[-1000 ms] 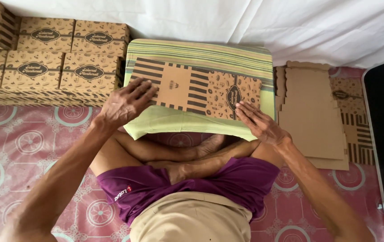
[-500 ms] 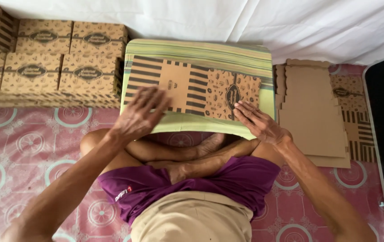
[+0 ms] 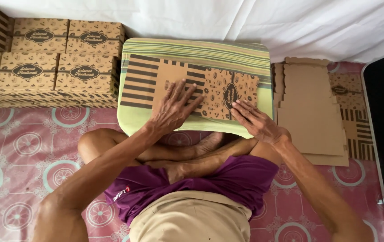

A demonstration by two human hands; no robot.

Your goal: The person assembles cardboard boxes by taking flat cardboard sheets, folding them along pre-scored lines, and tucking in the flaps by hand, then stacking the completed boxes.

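A flat, unfolded brown cardboard box blank [image 3: 145,80] with dark stripes and printed patterns lies on a green striped cushion [image 3: 192,49] in front of my crossed legs. My left hand [image 3: 174,107] lies flat on the middle of the blank, fingers spread. Resting on the blank's right part near a dark oval print is my right hand [image 3: 254,120], its fingers pressing the card. Neither hand grips anything.
Several assembled brown boxes [image 3: 53,58] are stacked at the left on the pink patterned floor mat [image 3: 17,152]. A pile of flat cardboard blanks [image 3: 313,112] lies at the right. A white cloth [image 3: 245,20] hangs behind the cushion.
My left hand has slid right from the blank's left side to its middle. The right hand has stayed near the blank's right part.
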